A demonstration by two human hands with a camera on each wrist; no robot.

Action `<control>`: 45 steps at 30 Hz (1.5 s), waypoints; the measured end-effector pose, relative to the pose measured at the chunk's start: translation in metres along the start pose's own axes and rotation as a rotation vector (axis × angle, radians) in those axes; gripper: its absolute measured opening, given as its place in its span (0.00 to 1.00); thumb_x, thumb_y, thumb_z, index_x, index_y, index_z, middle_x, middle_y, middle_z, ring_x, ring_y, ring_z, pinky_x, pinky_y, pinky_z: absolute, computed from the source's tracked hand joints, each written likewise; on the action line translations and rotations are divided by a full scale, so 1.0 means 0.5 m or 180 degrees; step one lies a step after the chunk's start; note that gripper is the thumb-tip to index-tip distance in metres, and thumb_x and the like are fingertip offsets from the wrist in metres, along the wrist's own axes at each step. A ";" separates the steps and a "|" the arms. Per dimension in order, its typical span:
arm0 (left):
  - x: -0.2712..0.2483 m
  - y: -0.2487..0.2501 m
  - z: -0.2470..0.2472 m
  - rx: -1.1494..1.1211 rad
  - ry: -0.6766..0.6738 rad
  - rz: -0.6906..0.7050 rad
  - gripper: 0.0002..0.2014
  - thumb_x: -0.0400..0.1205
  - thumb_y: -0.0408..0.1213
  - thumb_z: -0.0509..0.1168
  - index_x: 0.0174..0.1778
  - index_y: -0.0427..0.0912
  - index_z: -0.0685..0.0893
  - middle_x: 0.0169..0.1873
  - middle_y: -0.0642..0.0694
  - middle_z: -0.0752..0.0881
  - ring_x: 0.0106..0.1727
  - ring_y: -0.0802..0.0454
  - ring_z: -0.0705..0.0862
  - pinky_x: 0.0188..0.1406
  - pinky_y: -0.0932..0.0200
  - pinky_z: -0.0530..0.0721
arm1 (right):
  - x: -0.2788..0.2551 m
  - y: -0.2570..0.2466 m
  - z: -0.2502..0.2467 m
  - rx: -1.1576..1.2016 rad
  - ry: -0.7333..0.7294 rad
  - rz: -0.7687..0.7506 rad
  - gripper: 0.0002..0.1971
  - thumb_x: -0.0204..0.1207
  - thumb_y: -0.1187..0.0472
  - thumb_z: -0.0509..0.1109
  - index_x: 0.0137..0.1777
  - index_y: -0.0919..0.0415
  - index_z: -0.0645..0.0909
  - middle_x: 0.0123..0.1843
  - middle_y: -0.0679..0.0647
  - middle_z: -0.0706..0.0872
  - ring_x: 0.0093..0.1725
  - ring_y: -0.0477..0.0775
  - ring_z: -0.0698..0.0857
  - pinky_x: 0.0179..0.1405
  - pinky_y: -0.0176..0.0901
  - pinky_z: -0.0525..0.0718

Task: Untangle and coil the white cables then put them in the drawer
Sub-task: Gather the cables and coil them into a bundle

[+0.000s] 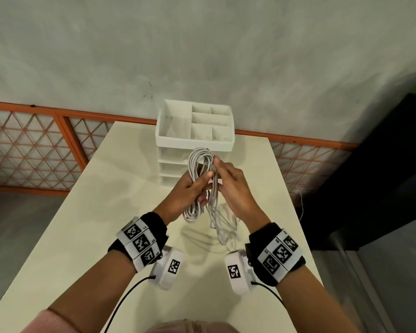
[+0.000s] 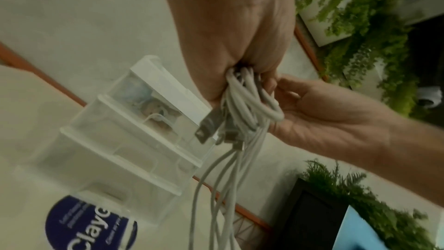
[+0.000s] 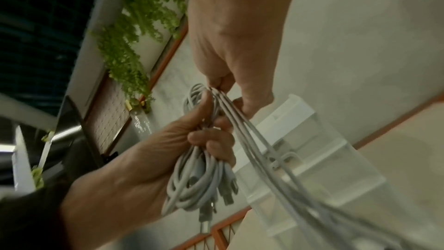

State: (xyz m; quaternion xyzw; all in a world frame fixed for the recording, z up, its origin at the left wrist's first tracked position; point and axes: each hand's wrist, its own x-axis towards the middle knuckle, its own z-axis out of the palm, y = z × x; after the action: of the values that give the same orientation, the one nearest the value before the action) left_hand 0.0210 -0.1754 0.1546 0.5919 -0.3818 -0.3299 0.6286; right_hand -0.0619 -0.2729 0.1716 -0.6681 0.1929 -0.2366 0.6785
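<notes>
Left hand (image 1: 187, 191) grips coiled white cables (image 1: 199, 164), keeping loops together; right hand (image 1: 228, 186) pinches loose strands, probably feeding slack. Drawer unit (image 1: 195, 140) behind.

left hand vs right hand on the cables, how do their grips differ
The left hand wraps its fingers round the coiled cable bundle, holding the loops together; the right hand pinches only a few loose strands at the top of the coil. The left hand's cables are looped, with plugs hanging below it; the right hand's strands trail down uncoiled toward the table. Both hands are raised in front of the drawer unit.
</notes>
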 end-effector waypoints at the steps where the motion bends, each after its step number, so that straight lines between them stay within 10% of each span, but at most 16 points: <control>1: 0.002 -0.003 -0.003 0.0063 0.0009 0.0008 0.13 0.87 0.42 0.56 0.37 0.48 0.78 0.19 0.48 0.69 0.22 0.48 0.71 0.25 0.60 0.80 | 0.000 -0.008 0.003 -0.0052 0.0067 -0.0007 0.20 0.84 0.52 0.59 0.51 0.68 0.86 0.41 0.67 0.88 0.39 0.83 0.86 0.39 0.76 0.85; 7: 0.010 -0.024 -0.006 0.0054 0.0040 0.0042 0.20 0.86 0.44 0.58 0.31 0.36 0.80 0.16 0.48 0.76 0.21 0.48 0.76 0.30 0.51 0.80 | 0.005 -0.033 0.009 -0.0350 -0.0222 0.0069 0.20 0.85 0.51 0.57 0.51 0.64 0.86 0.31 0.59 0.86 0.28 0.69 0.85 0.39 0.77 0.85; 10: 0.012 -0.013 -0.009 -0.0129 0.0047 0.0073 0.18 0.86 0.43 0.58 0.32 0.42 0.83 0.16 0.47 0.72 0.20 0.48 0.75 0.27 0.55 0.81 | 0.010 -0.019 0.003 -0.0716 -0.0557 0.0456 0.26 0.84 0.40 0.45 0.44 0.53 0.81 0.23 0.47 0.85 0.30 0.55 0.86 0.48 0.59 0.87; 13: 0.023 0.002 -0.019 -0.0203 0.0151 0.0121 0.17 0.86 0.43 0.58 0.38 0.38 0.85 0.16 0.47 0.69 0.21 0.48 0.73 0.27 0.58 0.80 | 0.012 0.025 -0.003 -0.0728 -0.0818 0.0713 0.40 0.73 0.27 0.36 0.59 0.50 0.81 0.31 0.45 0.87 0.35 0.43 0.85 0.49 0.47 0.84; 17: 0.036 -0.002 -0.052 -0.0113 0.0378 0.0094 0.19 0.86 0.45 0.58 0.46 0.33 0.87 0.17 0.46 0.70 0.20 0.50 0.73 0.27 0.58 0.77 | 0.014 0.052 -0.019 -0.1187 -0.1069 0.0599 0.34 0.79 0.33 0.45 0.66 0.58 0.77 0.43 0.50 0.85 0.44 0.55 0.87 0.52 0.47 0.86; 21: 0.048 -0.031 -0.078 0.0056 0.0848 0.0102 0.17 0.85 0.49 0.59 0.39 0.46 0.89 0.26 0.24 0.79 0.19 0.53 0.72 0.32 0.47 0.75 | 0.027 0.049 -0.043 -0.1677 -0.0906 0.0241 0.09 0.79 0.55 0.69 0.51 0.60 0.75 0.29 0.43 0.80 0.26 0.38 0.77 0.29 0.36 0.74; 23: 0.053 -0.037 -0.077 0.0190 0.1219 0.0123 0.17 0.85 0.47 0.59 0.40 0.41 0.87 0.20 0.40 0.84 0.17 0.56 0.74 0.27 0.55 0.76 | 0.035 0.037 -0.044 -0.1757 -0.0673 0.0101 0.07 0.77 0.58 0.71 0.48 0.57 0.76 0.23 0.42 0.80 0.21 0.38 0.75 0.24 0.30 0.72; 26: 0.065 -0.050 -0.068 0.0278 0.1869 0.0195 0.21 0.85 0.46 0.58 0.44 0.27 0.81 0.22 0.47 0.83 0.17 0.59 0.75 0.20 0.64 0.75 | 0.038 0.012 -0.020 -0.1805 -0.0523 -0.0104 0.09 0.77 0.54 0.71 0.53 0.57 0.82 0.23 0.47 0.80 0.18 0.40 0.75 0.20 0.27 0.71; 30: 0.084 -0.052 -0.065 -0.0127 0.2389 0.0266 0.15 0.87 0.44 0.55 0.41 0.38 0.80 0.32 0.48 0.86 0.26 0.60 0.80 0.28 0.63 0.79 | 0.024 0.010 0.021 -0.1764 -0.1110 0.0003 0.17 0.85 0.53 0.59 0.72 0.48 0.76 0.25 0.48 0.75 0.20 0.40 0.70 0.20 0.28 0.69; 40: 0.083 -0.016 -0.058 -0.1755 0.2013 -0.0282 0.15 0.85 0.43 0.57 0.33 0.44 0.75 0.15 0.56 0.71 0.16 0.59 0.68 0.20 0.65 0.73 | 0.000 0.053 0.021 -0.2329 -0.2172 0.0342 0.29 0.86 0.48 0.50 0.80 0.32 0.37 0.37 0.52 0.78 0.37 0.45 0.75 0.45 0.33 0.74; 45: 0.073 -0.016 -0.083 -0.2151 0.2106 -0.0290 0.16 0.85 0.43 0.58 0.30 0.44 0.73 0.14 0.56 0.67 0.15 0.59 0.64 0.17 0.67 0.72 | 0.000 0.032 -0.022 -0.1618 -0.2303 0.0415 0.27 0.84 0.59 0.60 0.81 0.45 0.59 0.36 0.50 0.81 0.27 0.43 0.72 0.30 0.33 0.73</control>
State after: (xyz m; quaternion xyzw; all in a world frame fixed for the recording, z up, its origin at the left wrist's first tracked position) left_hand 0.0755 -0.1872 0.1498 0.4437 -0.0061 -0.2566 0.8586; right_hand -0.0672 -0.2821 0.1553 -0.8399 0.0369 0.1106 0.5301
